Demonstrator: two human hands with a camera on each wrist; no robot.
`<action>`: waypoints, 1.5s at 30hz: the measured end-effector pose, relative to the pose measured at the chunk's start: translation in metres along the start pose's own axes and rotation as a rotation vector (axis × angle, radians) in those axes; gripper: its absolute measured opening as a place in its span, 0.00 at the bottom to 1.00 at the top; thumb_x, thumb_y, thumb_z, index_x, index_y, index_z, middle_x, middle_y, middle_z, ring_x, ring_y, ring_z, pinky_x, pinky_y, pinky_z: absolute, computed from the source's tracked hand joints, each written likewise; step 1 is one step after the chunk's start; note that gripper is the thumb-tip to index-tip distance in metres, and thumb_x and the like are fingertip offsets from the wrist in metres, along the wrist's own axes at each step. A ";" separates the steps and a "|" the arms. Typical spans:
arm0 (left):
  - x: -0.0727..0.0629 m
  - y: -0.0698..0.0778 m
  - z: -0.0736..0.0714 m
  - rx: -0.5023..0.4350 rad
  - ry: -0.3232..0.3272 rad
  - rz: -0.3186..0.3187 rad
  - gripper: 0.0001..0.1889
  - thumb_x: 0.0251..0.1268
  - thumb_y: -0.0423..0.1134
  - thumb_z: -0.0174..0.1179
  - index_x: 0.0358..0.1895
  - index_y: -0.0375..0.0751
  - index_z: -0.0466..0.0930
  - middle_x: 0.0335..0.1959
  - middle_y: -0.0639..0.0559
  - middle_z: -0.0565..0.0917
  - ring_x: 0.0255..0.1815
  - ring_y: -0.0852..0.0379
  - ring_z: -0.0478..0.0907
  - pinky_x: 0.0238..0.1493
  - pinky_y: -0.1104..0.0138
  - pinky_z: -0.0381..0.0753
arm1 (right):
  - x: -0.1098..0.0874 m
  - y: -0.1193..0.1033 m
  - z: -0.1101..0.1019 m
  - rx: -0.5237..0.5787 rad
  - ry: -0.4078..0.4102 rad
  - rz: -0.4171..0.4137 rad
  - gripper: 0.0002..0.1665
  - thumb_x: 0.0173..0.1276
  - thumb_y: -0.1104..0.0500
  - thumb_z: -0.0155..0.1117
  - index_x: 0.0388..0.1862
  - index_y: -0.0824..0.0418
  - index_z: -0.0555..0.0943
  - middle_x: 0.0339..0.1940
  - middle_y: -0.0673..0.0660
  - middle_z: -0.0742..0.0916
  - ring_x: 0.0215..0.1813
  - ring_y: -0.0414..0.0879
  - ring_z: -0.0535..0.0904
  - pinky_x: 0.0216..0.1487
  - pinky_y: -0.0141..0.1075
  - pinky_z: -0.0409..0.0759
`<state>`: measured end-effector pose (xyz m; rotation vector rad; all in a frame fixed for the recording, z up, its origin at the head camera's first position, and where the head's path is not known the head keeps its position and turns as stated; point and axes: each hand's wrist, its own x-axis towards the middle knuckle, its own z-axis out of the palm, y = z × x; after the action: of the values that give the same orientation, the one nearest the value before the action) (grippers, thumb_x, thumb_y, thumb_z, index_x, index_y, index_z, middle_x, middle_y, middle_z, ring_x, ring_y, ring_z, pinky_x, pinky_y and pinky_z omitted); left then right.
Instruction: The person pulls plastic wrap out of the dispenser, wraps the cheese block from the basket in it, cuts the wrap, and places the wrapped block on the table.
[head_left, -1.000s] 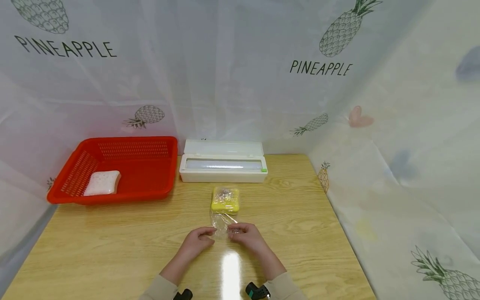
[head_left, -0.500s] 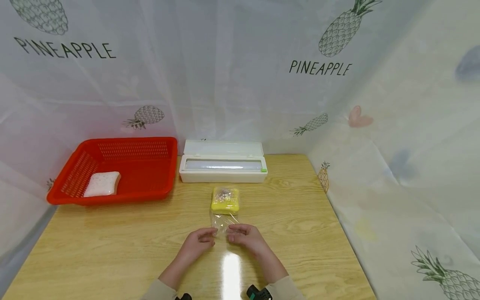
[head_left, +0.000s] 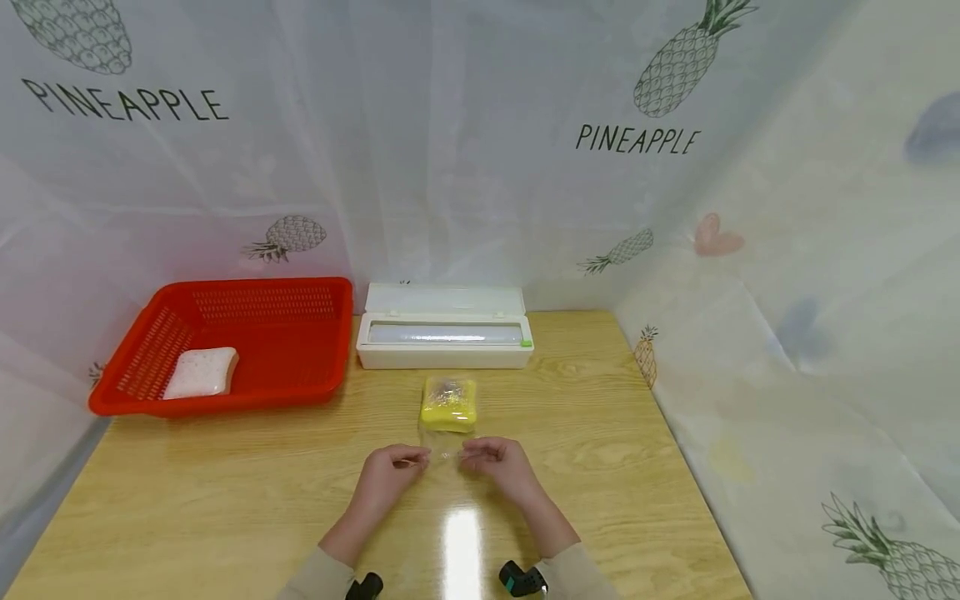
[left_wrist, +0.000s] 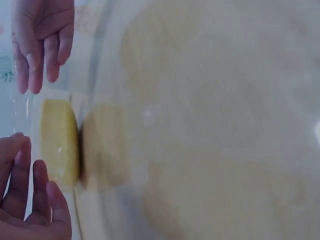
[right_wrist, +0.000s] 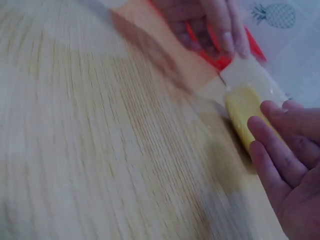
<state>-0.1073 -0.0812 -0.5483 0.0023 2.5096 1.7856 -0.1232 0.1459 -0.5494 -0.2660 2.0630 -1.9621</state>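
Observation:
A yellow square block, cushion-like and covered in clear plastic wrap, lies on the table in front of the wrap box. A loose end of the plastic wrap stretches from its near side toward me. My left hand pinches the left corner of that end between thumb and index finger. Opposite it, my right hand pinches the right corner. Both hands are just above the table, apart from the block. The left wrist view shows the yellow block between the hands; in the right wrist view, fingers partly cover it.
A white wrap dispenser box stands at the back with its lid raised and a roll inside. Left of it is a red basket holding a white bread-slice-shaped piece. Printed curtains hang behind and to the right of the wooden table.
Both hands have risen slightly and moved a little toward the block, lifting the loose end of the plastic wrap. The block, box and basket have stayed in place.

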 end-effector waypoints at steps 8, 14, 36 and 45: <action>0.023 0.016 -0.006 -0.079 0.026 -0.032 0.07 0.61 0.35 0.67 0.40 0.38 0.89 0.35 0.49 0.87 0.36 0.52 0.82 0.38 0.63 0.82 | 0.015 -0.027 -0.005 0.026 0.119 -0.032 0.11 0.68 0.72 0.60 0.47 0.79 0.80 0.41 0.69 0.86 0.46 0.65 0.83 0.49 0.63 0.75; 0.044 0.025 -0.005 -0.200 0.048 -0.065 0.07 0.65 0.34 0.64 0.42 0.35 0.86 0.36 0.46 0.88 0.46 0.46 0.83 0.49 0.54 0.80 | 0.030 -0.043 -0.006 0.092 0.166 -0.024 0.11 0.71 0.69 0.58 0.47 0.77 0.80 0.43 0.66 0.87 0.43 0.58 0.83 0.52 0.63 0.73; 0.087 0.019 0.000 -0.184 0.002 0.020 0.23 0.63 0.36 0.66 0.62 0.41 0.76 0.52 0.48 0.84 0.51 0.49 0.74 0.51 0.58 0.74 | 0.065 -0.032 -0.016 0.111 0.085 -0.094 0.35 0.66 0.74 0.61 0.70 0.70 0.61 0.60 0.72 0.78 0.37 0.43 0.68 0.36 0.30 0.72; 0.095 0.019 -0.004 -0.063 -0.082 0.116 0.31 0.58 0.34 0.70 0.66 0.45 0.72 0.58 0.47 0.79 0.55 0.45 0.69 0.55 0.52 0.72 | 0.075 -0.037 -0.028 -0.087 -0.083 -0.221 0.46 0.61 0.74 0.67 0.75 0.65 0.56 0.64 0.71 0.75 0.34 0.49 0.66 0.32 0.27 0.70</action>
<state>-0.2025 -0.0748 -0.5337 0.2169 2.4426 1.8648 -0.2050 0.1463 -0.5170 -0.6071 2.1471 -1.9464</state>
